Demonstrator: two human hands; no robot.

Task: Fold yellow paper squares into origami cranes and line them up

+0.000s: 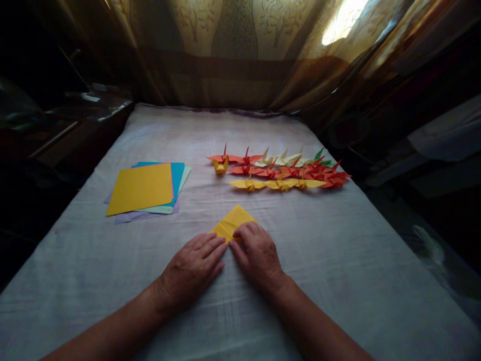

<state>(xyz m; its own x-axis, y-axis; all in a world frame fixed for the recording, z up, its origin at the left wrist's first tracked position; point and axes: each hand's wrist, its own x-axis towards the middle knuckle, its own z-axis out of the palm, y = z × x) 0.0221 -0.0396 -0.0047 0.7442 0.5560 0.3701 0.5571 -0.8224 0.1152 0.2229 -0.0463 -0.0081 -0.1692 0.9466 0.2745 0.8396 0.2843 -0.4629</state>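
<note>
A folded sheet of yellow origami paper [236, 216] lies on the cloth in front of me, one corner pointing away and crease lines across it. My left hand [194, 265] rests flat, its stretched fingertips on the paper's near left edge. Curled over the near right part is my right hand [258, 253], with thumb and fingers closed on the paper near its bottom corner. The fingers hide the paper's right side and part of its near edge.
Rows of folded paper cranes, including red cranes [270, 173] and yellow cranes [283, 184], stand beyond the hands to the right. A stack of coloured paper sheets [141, 188] lies at left. The white tablecloth [180, 130] reaches back to a curtain [233, 80].
</note>
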